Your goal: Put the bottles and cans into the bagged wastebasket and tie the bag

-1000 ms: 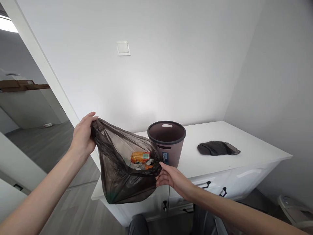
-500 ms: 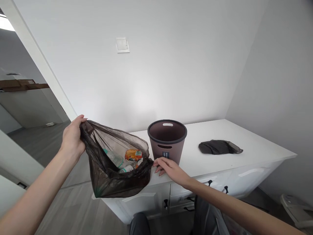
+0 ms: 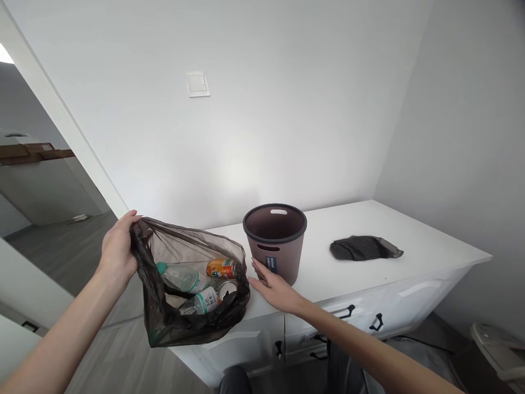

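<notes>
My left hand (image 3: 117, 249) is closed on the gathered left rim of a dark translucent garbage bag (image 3: 192, 331), which hangs with its mouth wide at the cabinet's front edge. Inside lie a plastic bottle with a green cap (image 3: 178, 278), another bottle with a white and green label (image 3: 205, 300), an orange drink can (image 3: 221, 268) and a second can, top up (image 3: 227, 289). My right hand (image 3: 273, 288) has its fingers stretched out between the bag's right rim and a brown trash bin (image 3: 293, 254). Its thumb side is close to the rim; contact is unclear. The bin stands upright with no liner showing.
A crumpled black plastic bag (image 3: 365, 248) lies on the white cabinet top (image 3: 328, 276), right of the bin. The cabinet has black handles (image 3: 376, 322). A light switch (image 3: 197, 84) is on the wall behind. A doorway opens at left.
My right hand's fingers have straightened away from the bag's right rim, towards the bin's front. The bag's mouth has tipped into fuller view, showing more of the bottles and cans.
</notes>
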`<action>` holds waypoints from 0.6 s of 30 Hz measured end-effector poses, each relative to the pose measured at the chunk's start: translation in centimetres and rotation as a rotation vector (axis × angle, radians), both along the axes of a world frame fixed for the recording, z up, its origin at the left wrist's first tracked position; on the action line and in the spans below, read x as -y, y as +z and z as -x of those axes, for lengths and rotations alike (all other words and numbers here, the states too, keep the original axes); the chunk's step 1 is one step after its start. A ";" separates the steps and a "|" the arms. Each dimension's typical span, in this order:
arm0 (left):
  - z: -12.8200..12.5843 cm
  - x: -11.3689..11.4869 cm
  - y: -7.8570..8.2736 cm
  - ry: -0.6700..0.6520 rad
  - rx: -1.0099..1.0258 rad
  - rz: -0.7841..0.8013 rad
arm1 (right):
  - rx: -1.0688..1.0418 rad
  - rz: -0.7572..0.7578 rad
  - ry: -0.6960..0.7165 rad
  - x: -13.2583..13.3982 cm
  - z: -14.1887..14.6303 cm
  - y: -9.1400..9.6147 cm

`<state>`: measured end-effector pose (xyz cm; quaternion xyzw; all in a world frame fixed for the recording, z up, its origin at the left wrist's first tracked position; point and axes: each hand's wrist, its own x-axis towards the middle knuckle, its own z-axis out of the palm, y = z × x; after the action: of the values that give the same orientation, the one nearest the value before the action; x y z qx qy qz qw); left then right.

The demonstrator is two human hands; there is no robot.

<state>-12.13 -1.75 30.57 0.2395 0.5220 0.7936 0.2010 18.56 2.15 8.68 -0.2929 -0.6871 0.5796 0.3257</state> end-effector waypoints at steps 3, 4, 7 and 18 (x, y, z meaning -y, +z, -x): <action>-0.3 -0.1 -0.1 0.003 0.001 0.002 | 0.004 0.005 0.000 -0.5 0.6 0.0; -0.4 -0.1 -0.2 0.005 0.005 0.003 | 0.002 0.006 -0.008 -0.7 0.7 0.1; -1.0 -0.1 0.0 0.012 0.012 0.013 | -0.020 0.016 -0.070 -1.3 0.7 0.2; -2.2 0.2 0.2 -0.010 -0.023 0.024 | -0.030 0.033 -0.393 -7.7 -4.5 1.8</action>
<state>-9.90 -1.91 30.74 0.2490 0.5326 0.7833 0.2018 23.08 9.82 10.49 -0.4181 -0.6021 0.5204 0.4380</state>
